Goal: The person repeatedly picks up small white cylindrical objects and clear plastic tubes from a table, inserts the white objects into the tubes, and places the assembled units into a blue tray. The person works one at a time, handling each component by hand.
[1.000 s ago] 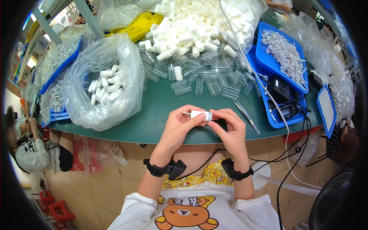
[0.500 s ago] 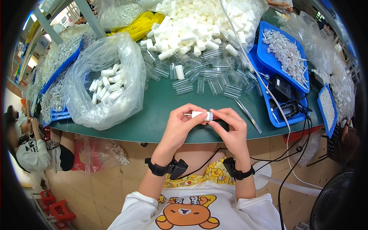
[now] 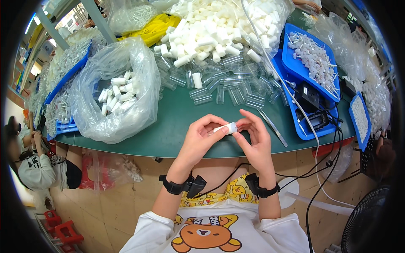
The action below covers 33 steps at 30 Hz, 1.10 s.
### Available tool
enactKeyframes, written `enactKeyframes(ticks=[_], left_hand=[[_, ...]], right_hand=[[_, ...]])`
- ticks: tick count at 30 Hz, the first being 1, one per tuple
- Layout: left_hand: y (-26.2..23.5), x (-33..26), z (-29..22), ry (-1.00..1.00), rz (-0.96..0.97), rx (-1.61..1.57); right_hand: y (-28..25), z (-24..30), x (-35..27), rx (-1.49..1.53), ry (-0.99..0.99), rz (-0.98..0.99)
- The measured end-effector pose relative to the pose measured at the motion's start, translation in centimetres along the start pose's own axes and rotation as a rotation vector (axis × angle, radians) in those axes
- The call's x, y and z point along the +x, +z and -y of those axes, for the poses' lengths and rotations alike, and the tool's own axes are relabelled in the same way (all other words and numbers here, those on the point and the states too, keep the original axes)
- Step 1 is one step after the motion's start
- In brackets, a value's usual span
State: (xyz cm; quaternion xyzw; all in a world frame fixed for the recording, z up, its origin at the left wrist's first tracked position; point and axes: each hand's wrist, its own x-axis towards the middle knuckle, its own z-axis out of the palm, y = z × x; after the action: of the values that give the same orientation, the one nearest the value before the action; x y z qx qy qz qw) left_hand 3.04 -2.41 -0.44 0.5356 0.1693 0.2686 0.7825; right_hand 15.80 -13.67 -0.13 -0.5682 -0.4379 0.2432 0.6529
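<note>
1. The person's left hand and right hand meet over the near edge of the green table, both clamped on one small white tube.
2. The tube lies nearly level between the two hands, its capped end toward the right hand; left thumb and fingers pinch its left part, and the right fingertips close on its right end.
3. Each wrist carries a black band with a cable running down toward the person's body.
4. Just beyond the hands, toward the middle of the table, lie scattered clear plastic tubes.
5. Behind those, at the far edge, a big heap of white caps spills from a clear bag.
6. At the table's left side an open clear plastic bag holds more white pieces.
7. On the right side stands a blue tray with small white stick-like parts, and a black device with cables lies in a lower blue tray.
8. A thin metal tool, seemingly tweezers, lies on the table just right of the right hand.
9. Another person sits off the table's left end.
</note>
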Motion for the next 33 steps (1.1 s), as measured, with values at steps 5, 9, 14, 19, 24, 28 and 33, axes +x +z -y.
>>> enactKeyframes(ticks=[5, 9, 14, 19, 24, 28, 33], left_hand=[[-0.2, -0.2, -0.1, -0.005, 0.041, -0.04], [-0.1, -0.3, -0.4, -0.034, 0.056, -0.03], [-0.2, -0.2, -0.1, -0.018, 0.031, -0.036], [-0.1, 0.0, 0.1, -0.027, 0.017, -0.063], [-0.1, 0.0, 0.2, -0.015, 0.017, -0.048], [-0.3, 0.1, 0.4, -0.031, 0.002, -0.047], [-0.1, -0.1, 0.2, -0.001, -0.007, -0.047]], right_hand=[[-0.1, 0.1, 0.1, 0.044, 0.011, 0.022], [-0.2, -0.4, 0.0, 0.065, -0.006, -0.002], [-0.2, -0.6, 0.0, -0.037, -0.08, -0.015], [0.3, -0.4, -0.1, -0.162, -0.179, -0.052], [0.4, -0.6, 0.0, -0.248, -0.243, -0.063], [0.6, -0.4, -0.2, -0.192, -0.14, -0.086], [0.6, 0.1, 0.1, -0.051, -0.009, -0.085]])
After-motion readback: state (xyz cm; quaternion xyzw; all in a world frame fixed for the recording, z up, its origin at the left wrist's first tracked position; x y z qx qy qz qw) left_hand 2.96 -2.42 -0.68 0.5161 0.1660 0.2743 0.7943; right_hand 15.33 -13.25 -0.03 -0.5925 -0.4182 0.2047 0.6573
